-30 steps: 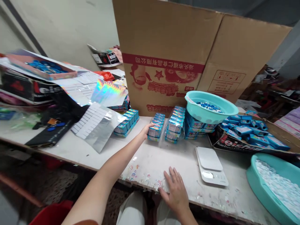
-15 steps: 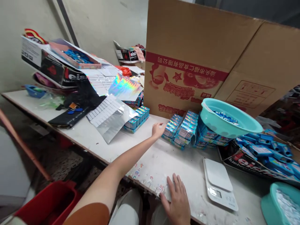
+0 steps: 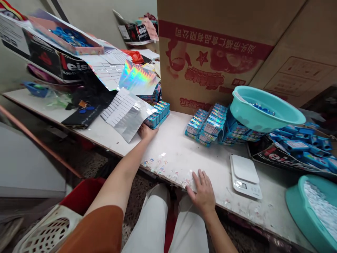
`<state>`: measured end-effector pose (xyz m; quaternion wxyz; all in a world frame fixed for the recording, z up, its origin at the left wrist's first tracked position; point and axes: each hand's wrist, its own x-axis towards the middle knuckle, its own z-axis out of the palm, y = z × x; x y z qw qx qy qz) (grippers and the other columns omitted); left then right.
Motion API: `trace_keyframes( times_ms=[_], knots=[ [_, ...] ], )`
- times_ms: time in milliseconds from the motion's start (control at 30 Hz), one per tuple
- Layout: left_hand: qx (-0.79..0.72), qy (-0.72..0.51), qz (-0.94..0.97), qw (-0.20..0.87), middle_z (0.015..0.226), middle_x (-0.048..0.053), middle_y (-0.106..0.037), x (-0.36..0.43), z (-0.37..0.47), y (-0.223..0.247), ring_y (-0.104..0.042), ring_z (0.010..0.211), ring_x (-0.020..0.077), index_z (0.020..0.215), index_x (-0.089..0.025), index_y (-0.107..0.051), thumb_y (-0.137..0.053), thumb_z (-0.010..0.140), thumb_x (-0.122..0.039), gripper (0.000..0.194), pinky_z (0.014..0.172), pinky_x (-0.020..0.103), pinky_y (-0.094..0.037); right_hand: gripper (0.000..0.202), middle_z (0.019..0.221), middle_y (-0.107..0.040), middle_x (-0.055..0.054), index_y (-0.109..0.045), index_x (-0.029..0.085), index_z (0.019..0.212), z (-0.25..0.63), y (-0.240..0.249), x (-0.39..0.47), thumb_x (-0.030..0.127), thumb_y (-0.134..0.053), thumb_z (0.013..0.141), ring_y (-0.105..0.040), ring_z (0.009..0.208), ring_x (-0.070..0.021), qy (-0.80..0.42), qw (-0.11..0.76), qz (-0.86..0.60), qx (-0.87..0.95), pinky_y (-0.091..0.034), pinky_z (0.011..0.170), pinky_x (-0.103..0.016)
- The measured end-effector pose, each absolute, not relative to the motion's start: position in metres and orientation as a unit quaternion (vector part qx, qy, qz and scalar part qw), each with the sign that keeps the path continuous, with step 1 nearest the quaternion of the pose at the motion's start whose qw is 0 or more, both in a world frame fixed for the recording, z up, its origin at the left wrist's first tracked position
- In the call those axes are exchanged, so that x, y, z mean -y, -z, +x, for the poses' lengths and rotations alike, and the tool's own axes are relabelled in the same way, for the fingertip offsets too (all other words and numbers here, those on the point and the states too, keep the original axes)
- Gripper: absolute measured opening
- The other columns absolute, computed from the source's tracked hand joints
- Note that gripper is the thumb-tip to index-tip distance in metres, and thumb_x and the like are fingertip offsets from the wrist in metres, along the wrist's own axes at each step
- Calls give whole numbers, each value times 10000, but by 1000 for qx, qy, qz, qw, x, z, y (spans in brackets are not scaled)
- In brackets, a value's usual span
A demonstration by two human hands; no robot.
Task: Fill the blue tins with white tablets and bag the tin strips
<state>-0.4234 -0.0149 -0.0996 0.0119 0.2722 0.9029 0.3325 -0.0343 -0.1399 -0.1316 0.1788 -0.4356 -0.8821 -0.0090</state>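
Note:
My left hand (image 3: 147,133) reaches to the near end of a tray of small blue boxes (image 3: 159,114) at the left middle of the table. Its thumb points right along the tray's front, while a silver sheet (image 3: 127,117) hides part of the other fingers. Whether they grip the tray I cannot tell. Flat on the table's front edge lies my right hand (image 3: 204,193), open, fingers stretched out and nothing in it. Two more packs of small blue boxes (image 3: 206,126) stand together in front of a big carton (image 3: 207,56), apart from both hands.
A white kitchen scale (image 3: 246,175) lies right of my right hand. Behind it a turquoise basin (image 3: 265,109) rests on more blue boxes. Another basin (image 3: 295,207) holds white pieces. Cartons (image 3: 52,52) and a black pouch (image 3: 84,116) sit at left; a red bin (image 3: 81,193) stands below.
My left hand has moved left, from beside the two blue packs to the tray near the silver sheet. My right hand stays flat at the table edge. The view has tipped downward.

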Motion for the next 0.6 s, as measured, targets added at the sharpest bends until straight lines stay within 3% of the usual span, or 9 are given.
trace_keyframes(
  times_ms=[67,167,267,400,500,600],
  knots=[
    [-897,-345,273,27,1275,286,-430,14,-419,97,-427,1223,347,1219,31,-304,-752,630,-369,841,1030,443,-329,570,1438,-408,-123,-490,203,1334,-34,131,140,511,-493,854,-365,1319,-314,9,178,-437,881,-338,1054,-460],
    [-896,-358,260,20,1269,289,-404,22,-397,97,-427,1204,362,1208,47,-309,-799,544,-348,915,1024,440,-343,568,1433,-413,-128,-491,197,1335,-35,131,142,501,-495,854,-364,1319,-318,2,179,-444,878,-326,1061,-462],
    [-894,-366,257,4,1260,263,-399,44,-360,99,-429,1189,373,1216,3,-325,-824,469,-332,958,1010,455,-366,564,1423,-425,-135,-499,195,1329,-37,129,143,493,-504,850,-367,1317,-322,-20,188,-447,874,-316,1065,-474],
    [-882,-371,290,5,1208,218,-427,99,-298,99,-415,1190,377,1223,-55,-332,-800,482,-387,937,999,490,-365,542,1371,-484,-152,-554,155,1269,-34,121,140,497,-504,851,-388,1303,-309,-95,237,-445,858,-311,1071,-466],
    [-863,-391,319,14,1158,184,-432,156,-245,100,-426,1164,364,1216,-86,-337,-784,501,-397,899,990,502,-363,466,1198,-618,-134,-636,147,1136,-27,113,149,473,-394,906,-517,1173,-252,-209,325,-454,803,-383,1013,-407],
    [-835,-424,349,24,1107,136,-423,216,-193,106,-441,1124,348,1209,-127,-343,-766,528,-403,848,958,507,-387,513,970,-691,-103,-688,155,965,-20,109,178,504,-315,922,-619,930,-210,-337,407,-516,674,-462,871,-353]
  ],
)
